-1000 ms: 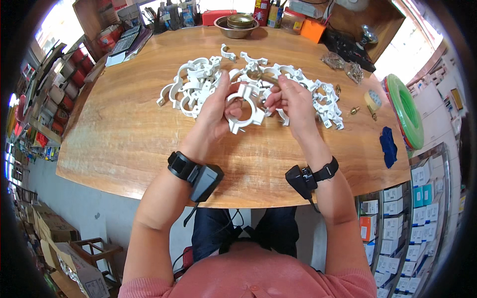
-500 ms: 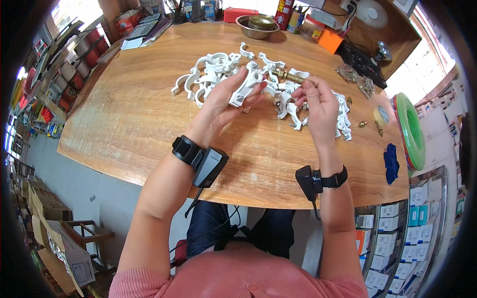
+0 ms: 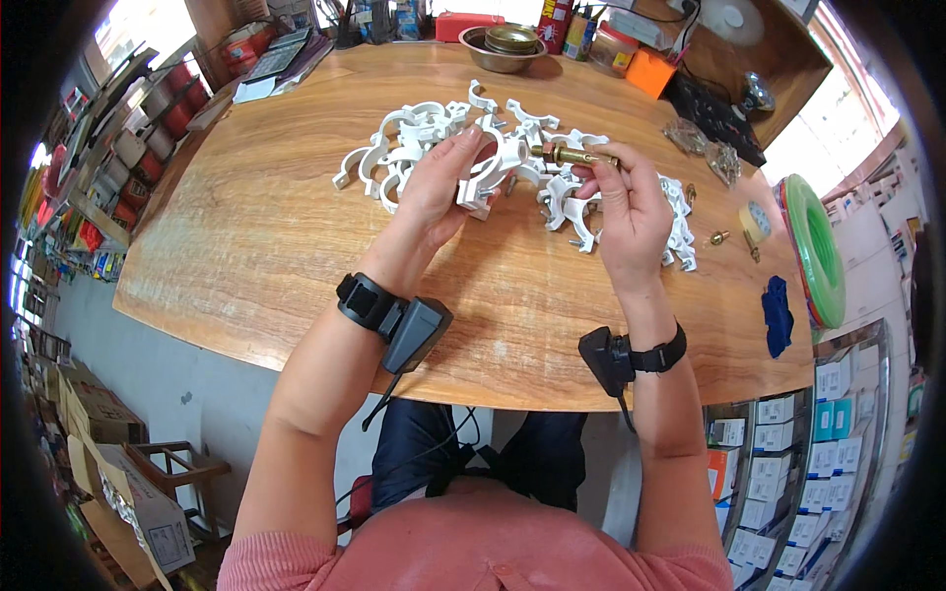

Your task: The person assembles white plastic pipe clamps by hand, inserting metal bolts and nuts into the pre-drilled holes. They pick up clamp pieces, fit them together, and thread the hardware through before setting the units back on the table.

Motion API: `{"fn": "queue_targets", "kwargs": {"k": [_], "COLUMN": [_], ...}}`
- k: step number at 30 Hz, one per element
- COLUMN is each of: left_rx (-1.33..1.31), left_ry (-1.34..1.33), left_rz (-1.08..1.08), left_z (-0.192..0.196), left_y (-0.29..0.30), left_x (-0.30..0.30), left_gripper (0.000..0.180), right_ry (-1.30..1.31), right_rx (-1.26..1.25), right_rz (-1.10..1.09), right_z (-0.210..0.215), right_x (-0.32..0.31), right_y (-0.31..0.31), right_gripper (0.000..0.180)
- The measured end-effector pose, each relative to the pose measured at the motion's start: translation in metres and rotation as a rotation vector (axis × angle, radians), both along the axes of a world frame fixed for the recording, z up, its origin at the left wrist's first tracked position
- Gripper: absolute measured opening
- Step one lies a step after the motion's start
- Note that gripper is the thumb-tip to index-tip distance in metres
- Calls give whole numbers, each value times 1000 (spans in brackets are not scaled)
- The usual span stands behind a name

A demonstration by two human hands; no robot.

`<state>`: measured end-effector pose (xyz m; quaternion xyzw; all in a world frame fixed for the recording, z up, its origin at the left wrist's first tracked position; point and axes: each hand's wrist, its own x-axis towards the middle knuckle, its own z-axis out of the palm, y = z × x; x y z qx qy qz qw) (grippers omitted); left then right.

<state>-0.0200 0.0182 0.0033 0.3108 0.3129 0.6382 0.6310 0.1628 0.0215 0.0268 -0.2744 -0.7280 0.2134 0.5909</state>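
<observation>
1. Shows plain white on the ring clamp [image 3: 506,158].
2. Gleams brassy on the bolt [image 3: 566,155].
3. Shows streaky brown on the table [image 3: 266,222].
4. Looks navy on the cloth [image 3: 777,317] near the table's right edge.

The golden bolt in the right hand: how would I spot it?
On the wooden table lies a heap of white clamps. Above it, the right hand pinches the golden bolt by one end. Unlike the small golden fittings lying farther right, it is long and held.

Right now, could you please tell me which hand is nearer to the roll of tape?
Right: the right hand, holding a brass bolt, is to the left of the roll of tape; the left hand, holding a white clamp, is farther left.
</observation>
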Motion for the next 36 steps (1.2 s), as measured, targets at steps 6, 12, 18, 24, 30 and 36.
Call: {"fn": "queue_targets", "kwargs": {"k": [6, 12, 18, 24, 30, 36], "left_rx": [0, 3, 59, 60, -20, 2], "left_ry": [-25, -273, -62, 24, -42, -13], "left_rz": [-19, -223, -197, -184, -209, -169], "left_z": [0, -3, 1, 1, 4, 5], "left_y": [-2, -1, 1, 4, 0, 1], "left_x": [-1, -6, -15, -18, -17, -17], "left_gripper": [27, 32, 30, 30, 31, 31], "right_ry": [-38, -76, -99, -20, 81, 17], "right_rx": [3, -79, -137, -395, -487, -614], "right_rz": [53, 36, 69, 181, 255, 257], "right_z": [0, 5, 5, -8, -11, -9], "right_x": [-1, 2, 2, 6, 5, 8], "right_y": [-2, -2, -2, 20, 24, 23], "right_gripper": [15, 15, 16, 20, 15, 20]}}
